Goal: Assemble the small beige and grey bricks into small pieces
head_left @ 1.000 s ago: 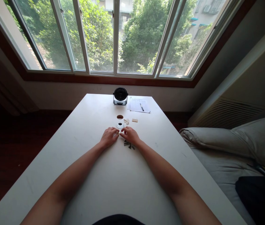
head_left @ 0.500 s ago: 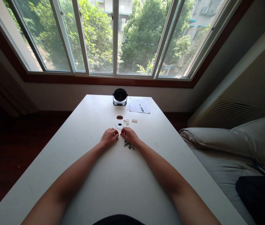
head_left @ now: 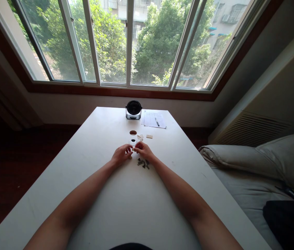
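Left hand (head_left: 121, 155) and right hand (head_left: 144, 151) are pinching a tiny pale part (head_left: 132, 149).
Both are curling closed, beside a white ring (head_left: 132, 141) and small dark pieces (head_left: 143, 163) on the table (head_left: 133, 208).

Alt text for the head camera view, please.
Left hand and right hand meet at the fingertips over a white table, beside a small white ring and scattered dark parts. A sheet of paper and pen lie beyond, below a large window.

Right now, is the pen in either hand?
No, the pen lies on the paper, away from the left hand and right hand.
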`<state>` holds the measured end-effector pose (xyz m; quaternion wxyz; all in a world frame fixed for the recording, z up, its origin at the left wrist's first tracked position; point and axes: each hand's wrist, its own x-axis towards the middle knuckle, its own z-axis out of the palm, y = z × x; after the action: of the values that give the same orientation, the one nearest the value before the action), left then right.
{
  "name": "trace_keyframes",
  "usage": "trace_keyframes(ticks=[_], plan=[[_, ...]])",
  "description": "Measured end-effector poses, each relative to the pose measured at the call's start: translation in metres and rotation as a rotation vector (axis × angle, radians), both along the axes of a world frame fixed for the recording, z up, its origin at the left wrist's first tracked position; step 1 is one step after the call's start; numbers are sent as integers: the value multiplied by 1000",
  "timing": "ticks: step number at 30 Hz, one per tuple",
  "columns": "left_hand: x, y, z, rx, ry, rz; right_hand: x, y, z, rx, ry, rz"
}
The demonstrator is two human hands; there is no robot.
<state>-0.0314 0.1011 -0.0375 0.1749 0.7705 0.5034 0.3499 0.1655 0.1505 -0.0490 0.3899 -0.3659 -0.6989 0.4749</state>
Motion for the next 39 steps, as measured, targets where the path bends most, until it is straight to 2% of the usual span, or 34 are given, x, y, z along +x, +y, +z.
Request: trace_keyframes(ticks=[7, 14, 24, 34, 39], plan=[[2, -3, 4, 30, 61, 8, 1, -1, 2, 1, 29, 57], [3, -2, 3, 32, 116, 29, -1, -1, -3, -23, -27, 43], [1, -1, 4, -24, 62, 75, -1, -7, 7, -35, 32, 59], [1, 0, 3, -11, 4, 63, -3, -4, -3, -28, 18, 49], [2, -1, 2, -28, -42, 27, -3, -1, -2, -47, 52, 43]])
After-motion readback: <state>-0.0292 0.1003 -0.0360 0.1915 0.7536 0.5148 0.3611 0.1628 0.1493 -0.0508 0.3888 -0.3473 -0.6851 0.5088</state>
